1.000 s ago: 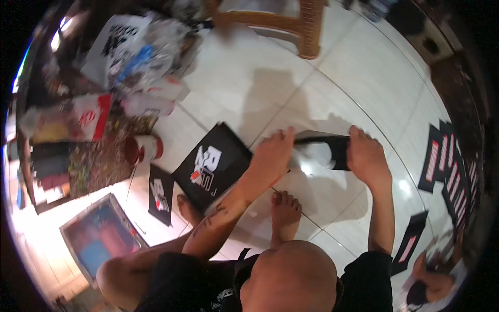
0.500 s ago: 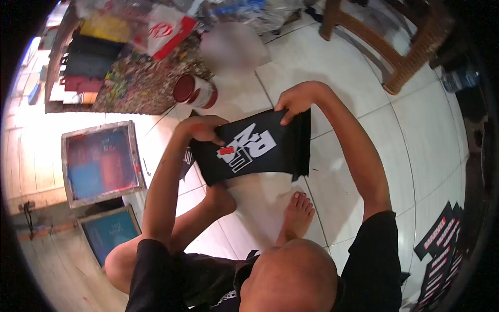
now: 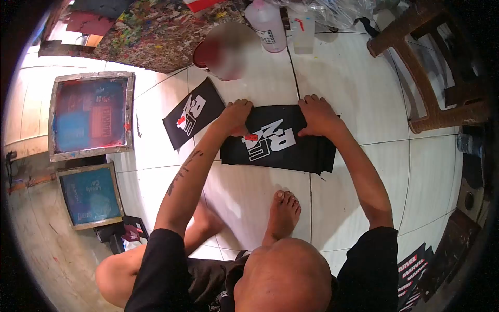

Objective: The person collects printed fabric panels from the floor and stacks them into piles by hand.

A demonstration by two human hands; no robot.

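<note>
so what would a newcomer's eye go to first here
Probably the stack of black printed pieces on the white tiled floor, with the left hand and right hand pressed on its top corners. Next, the single matching piece lying to its left, and further left two framed screens, the upper one stained blue and red.

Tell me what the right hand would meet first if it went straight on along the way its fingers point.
Beyond the black printed sheets and some floor tile, the right hand would probably meet the pinkish bottle; its height above the floor is unclear.
</note>
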